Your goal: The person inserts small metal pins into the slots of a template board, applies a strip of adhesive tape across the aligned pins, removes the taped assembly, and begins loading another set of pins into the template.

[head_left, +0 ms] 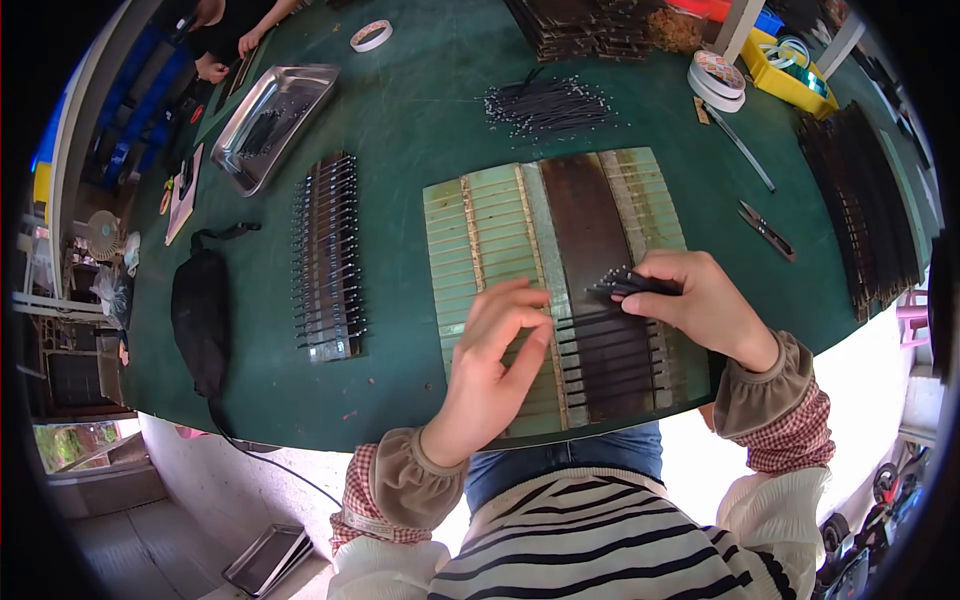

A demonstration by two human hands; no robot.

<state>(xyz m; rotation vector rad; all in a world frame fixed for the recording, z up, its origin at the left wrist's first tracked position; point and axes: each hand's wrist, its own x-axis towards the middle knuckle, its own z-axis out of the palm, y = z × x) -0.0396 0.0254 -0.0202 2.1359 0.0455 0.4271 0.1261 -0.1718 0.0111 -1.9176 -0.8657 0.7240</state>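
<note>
My right hand (690, 295) is closed around a bundle of thin black wires (612, 283) with silvery tips pointing left. It is above the dark strip (588, 220) of a grooved green board (500, 215). My left hand (498, 350) is over the board's left half, thumb and forefinger pinched together beside the left ends of the laid wires. Whatever is between those fingertips is too small to make out. Several black wires (610, 375) lie in parallel rows across the near part of the dark strip. My right fingers partly hide the bundle.
Loose black wires (550, 108) are heaped beyond the board. A filled strip of wires (328, 255) lies left, near a black pouch (200, 320) and a metal tray (270, 130). Scissors (768, 232) and tape rolls (717, 80) lie right. Another person's hands (212, 68) are at far left.
</note>
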